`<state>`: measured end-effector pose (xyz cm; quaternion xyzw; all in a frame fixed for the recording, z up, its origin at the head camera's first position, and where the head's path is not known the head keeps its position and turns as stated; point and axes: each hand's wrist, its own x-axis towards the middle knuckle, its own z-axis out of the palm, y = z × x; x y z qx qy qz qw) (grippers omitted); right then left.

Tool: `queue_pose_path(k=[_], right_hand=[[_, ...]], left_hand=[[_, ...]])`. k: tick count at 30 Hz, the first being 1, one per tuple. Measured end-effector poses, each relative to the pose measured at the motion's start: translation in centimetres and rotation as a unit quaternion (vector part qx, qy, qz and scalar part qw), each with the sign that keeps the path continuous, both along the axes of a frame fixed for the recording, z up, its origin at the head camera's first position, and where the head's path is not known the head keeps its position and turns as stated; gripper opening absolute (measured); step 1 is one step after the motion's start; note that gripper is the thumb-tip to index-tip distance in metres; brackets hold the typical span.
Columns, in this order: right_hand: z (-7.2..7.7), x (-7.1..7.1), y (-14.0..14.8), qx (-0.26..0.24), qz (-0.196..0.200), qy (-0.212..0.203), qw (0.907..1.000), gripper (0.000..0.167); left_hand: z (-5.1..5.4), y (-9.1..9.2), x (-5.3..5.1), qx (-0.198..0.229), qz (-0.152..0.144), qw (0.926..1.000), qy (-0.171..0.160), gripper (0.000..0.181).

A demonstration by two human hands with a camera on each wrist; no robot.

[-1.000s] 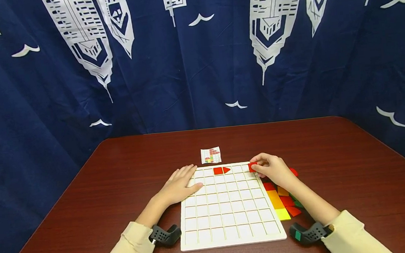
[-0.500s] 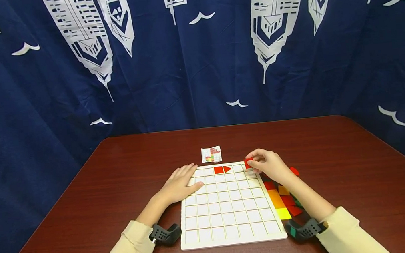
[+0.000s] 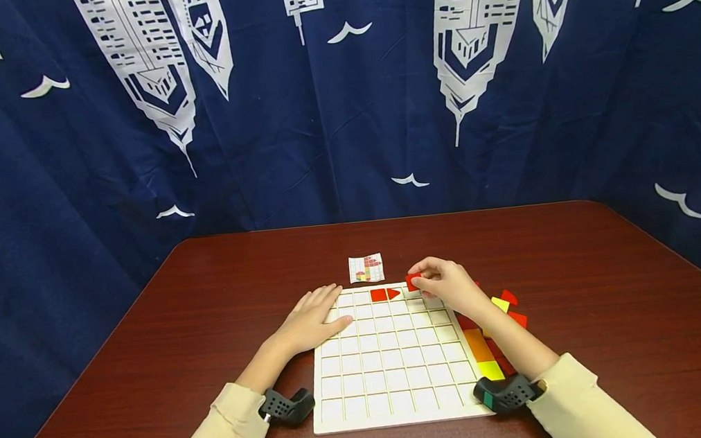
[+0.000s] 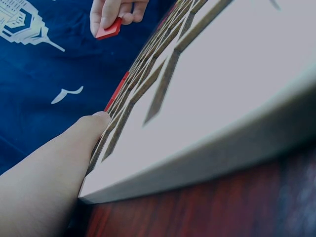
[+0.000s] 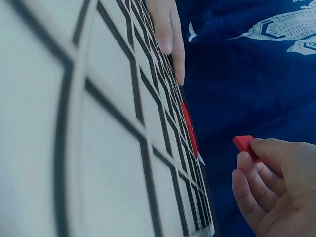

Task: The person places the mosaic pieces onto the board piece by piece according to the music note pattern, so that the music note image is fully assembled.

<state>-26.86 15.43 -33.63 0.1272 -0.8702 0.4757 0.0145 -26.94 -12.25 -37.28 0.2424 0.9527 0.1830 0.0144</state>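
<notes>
moved left since earlier, pinching a red tile (image 3: 411,285) in the right hand (image 3: 452,285) above the far edge of the board (image 3: 391,361); brace with left hand (image 3: 311,325), thumb spread, and lower flat and square.

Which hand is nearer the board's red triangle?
Right hand: just right of the red triangle, pinching a red tile. Left hand: farther, at the left edge of the board.

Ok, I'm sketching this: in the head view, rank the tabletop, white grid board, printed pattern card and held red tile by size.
Largest to smallest:
Tabletop
White grid board
Printed pattern card
Held red tile, partly covered
</notes>
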Motion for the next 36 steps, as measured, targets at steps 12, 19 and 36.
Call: queue_pose_path(k=[12, 19, 36], right_hand=[[-0.3, -0.4, -2.6, -0.013, 0.016, -0.010, 0.9997, 0.020], [-0.8, -0.4, -3.8, -0.003, 0.018, -0.011, 0.9998, 0.018], [-2.7, -0.4, -4.7, 0.025, 0.027, 0.003, 0.9993, 0.012]], left_hand=[[0.1, 0.0, 0.2, 0.004, -0.001, 1.0000, 0.000, 0.070], [0.2, 0.1, 0.2, 0.006, 0.001, 1.0000, 0.001, 0.070], [0.3, 0.1, 0.3, 0.008, 0.001, 1.0000, -0.002, 0.070]])
